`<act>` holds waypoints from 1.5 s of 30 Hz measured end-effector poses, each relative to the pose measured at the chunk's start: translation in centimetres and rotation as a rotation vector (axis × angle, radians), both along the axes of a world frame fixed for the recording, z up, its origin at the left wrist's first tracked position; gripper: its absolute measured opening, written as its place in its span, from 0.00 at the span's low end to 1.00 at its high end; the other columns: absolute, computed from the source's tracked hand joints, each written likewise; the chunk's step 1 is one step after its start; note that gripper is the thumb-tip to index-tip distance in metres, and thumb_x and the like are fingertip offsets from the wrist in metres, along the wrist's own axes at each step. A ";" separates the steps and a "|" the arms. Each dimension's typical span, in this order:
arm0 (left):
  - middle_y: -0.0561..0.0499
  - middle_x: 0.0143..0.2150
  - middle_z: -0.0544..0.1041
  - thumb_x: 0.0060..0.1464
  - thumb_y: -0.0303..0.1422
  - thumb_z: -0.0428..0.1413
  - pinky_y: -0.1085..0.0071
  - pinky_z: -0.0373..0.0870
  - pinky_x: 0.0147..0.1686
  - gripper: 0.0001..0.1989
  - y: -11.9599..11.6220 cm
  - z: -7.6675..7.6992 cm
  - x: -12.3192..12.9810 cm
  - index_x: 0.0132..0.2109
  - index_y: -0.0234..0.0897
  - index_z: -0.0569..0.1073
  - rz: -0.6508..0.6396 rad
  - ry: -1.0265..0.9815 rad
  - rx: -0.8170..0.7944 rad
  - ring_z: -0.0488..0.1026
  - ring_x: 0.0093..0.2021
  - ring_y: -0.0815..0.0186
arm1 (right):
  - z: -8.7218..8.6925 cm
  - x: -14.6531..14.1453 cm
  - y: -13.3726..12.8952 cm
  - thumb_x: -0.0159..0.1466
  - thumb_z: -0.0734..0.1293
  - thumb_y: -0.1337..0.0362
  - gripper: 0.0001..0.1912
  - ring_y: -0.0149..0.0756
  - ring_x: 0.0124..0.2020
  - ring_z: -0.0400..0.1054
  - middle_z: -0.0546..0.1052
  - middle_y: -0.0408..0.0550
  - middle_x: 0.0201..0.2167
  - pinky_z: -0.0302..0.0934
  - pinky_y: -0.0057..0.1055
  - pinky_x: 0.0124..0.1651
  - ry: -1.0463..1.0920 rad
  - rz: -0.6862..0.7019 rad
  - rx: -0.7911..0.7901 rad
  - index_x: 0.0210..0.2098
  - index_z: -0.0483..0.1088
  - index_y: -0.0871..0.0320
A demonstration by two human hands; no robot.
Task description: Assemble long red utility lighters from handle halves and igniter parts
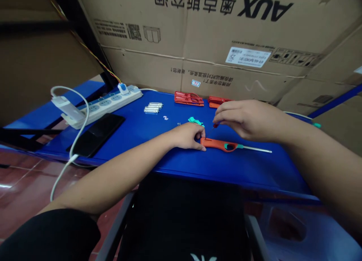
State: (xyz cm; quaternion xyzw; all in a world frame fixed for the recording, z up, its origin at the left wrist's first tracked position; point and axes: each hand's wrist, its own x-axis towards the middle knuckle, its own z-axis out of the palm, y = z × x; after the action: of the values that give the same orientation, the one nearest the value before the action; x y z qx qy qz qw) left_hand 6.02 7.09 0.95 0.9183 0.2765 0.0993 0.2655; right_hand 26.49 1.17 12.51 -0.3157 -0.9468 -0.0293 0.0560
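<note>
An orange long-necked lighter (pixel 215 143) with green parts and a thin metal tube lies on the blue table (pixel 166 155). The thumb and fingers of my left hand (pixel 189 136) pinch its rear end. Above it, my right hand (pixel 243 118) is closed around a small screwdriver with a red handle (pixel 215 125). Its thin shaft slants down toward the lighter's body; whether the tip touches is too small to tell. Green plastic pieces (pixel 195 121) lie just beyond my left hand. Red casing halves (pixel 188 98) sit at the back, with more red and orange casings (pixel 217 100) to their right.
Several clear-and-silver cylinders (pixel 153 107) and tiny white parts (pixel 165 118) lie left of centre. A black phone (pixel 97 135) and a white power strip (pixel 104 104) with a charger cable occupy the left side. A large cardboard box (pixel 209 38) stands behind the table.
</note>
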 end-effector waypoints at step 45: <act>0.53 0.34 0.74 0.43 0.43 0.68 0.71 0.58 0.29 0.18 -0.2 -0.4 0.1 0.37 0.38 0.75 0.045 -0.021 -0.083 0.69 0.32 0.67 | 1.0 -4.3 1.6 0.68 0.56 0.63 0.17 0.37 0.28 0.68 0.78 0.49 0.29 0.51 0.32 0.28 -0.389 -0.133 -0.092 0.43 0.76 0.57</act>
State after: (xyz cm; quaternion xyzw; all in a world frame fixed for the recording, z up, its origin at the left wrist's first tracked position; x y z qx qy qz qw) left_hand 6.12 6.93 0.59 0.8990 0.2981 0.1034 0.3037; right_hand 22.18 2.79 13.50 -0.3680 -0.9172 -0.0501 -0.1446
